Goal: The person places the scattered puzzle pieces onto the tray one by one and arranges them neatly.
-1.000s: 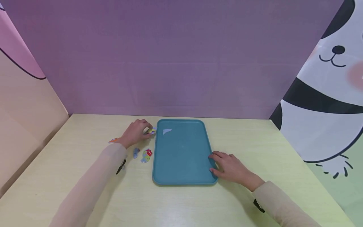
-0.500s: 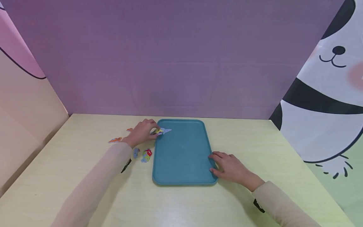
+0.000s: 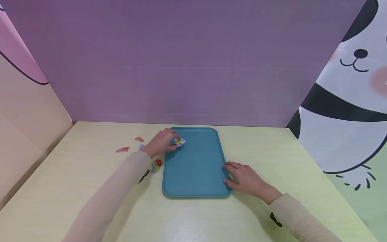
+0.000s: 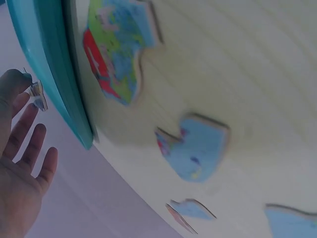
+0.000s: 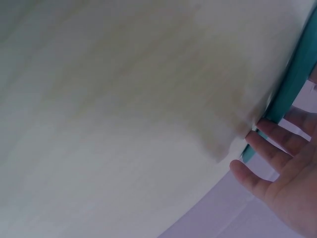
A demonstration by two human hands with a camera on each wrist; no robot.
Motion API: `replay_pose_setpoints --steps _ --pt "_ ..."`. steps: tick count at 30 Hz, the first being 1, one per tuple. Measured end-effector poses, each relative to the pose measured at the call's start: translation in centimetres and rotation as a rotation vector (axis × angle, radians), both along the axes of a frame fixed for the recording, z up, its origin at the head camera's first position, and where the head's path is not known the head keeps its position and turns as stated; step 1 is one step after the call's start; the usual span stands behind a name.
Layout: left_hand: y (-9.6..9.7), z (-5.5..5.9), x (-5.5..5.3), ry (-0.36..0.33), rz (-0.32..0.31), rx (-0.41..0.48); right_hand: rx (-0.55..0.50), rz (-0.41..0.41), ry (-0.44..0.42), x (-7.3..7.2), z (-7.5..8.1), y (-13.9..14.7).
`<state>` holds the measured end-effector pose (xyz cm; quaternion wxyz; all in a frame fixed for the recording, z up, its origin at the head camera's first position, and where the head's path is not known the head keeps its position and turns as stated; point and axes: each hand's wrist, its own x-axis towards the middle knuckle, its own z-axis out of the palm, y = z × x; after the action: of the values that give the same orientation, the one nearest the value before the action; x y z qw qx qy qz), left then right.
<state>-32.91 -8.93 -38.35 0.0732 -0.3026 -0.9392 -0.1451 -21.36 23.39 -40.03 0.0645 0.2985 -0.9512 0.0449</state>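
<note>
My left hand (image 3: 161,144) is over the far left corner of the teal tray (image 3: 196,168), pinching a small yellow-and-blue jigsaw puzzle piece (image 3: 178,143) between thumb and finger. The left wrist view shows that piece (image 4: 37,96) at the fingertips, past the tray's rim (image 4: 54,69), while the other fingers stay loosely extended. The pale piece lying in that corner is largely covered by the held one in the head view. On the tray's right rim rests my right hand (image 3: 248,178), its fingers spread along the edge and holding no piece.
Left of the tray, a green-and-red puzzle piece (image 3: 156,166) lies on the wooden table (image 3: 193,218). Two orange pieces, one nearer (image 3: 122,150) and one farther (image 3: 139,138), lie beyond the left wrist. A blue piece (image 4: 195,148) shows in the left wrist view. A purple backdrop (image 3: 181,67) stands behind.
My left hand has moved right from beside the tray to over it, carrying the yellow-and-blue puzzle piece to the pale one. My right hand has stayed on the rim.
</note>
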Motion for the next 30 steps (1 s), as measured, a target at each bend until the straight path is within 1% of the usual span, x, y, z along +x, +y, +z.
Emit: replay_pose_setpoints --steps 5,9,14,19,23,30 --pt "1.0 -0.2 -0.1 -0.001 -0.008 -0.027 -0.001 -0.004 -0.01 -0.1 -0.1 0.0" --pt "1.8 -0.2 -0.2 0.001 -0.033 -0.025 0.002 -0.003 -0.004 -0.1 -0.2 0.0" --pt "2.9 -0.2 -0.6 0.028 -0.074 -0.036 -0.009 -0.006 0.003 -0.1 -0.2 0.1" --pt "3.7 0.0 -1.1 0.038 -0.097 -0.027 -0.009 -0.003 0.011 0.0 -0.1 0.1" --pt "4.3 0.3 -1.4 0.046 -0.092 -0.035 -0.004 -0.009 0.0 0.0 0.0 0.0" --pt "5.2 0.9 -1.5 -0.004 -0.078 -0.034 0.012 -0.009 0.002 0.1 0.1 -0.1"
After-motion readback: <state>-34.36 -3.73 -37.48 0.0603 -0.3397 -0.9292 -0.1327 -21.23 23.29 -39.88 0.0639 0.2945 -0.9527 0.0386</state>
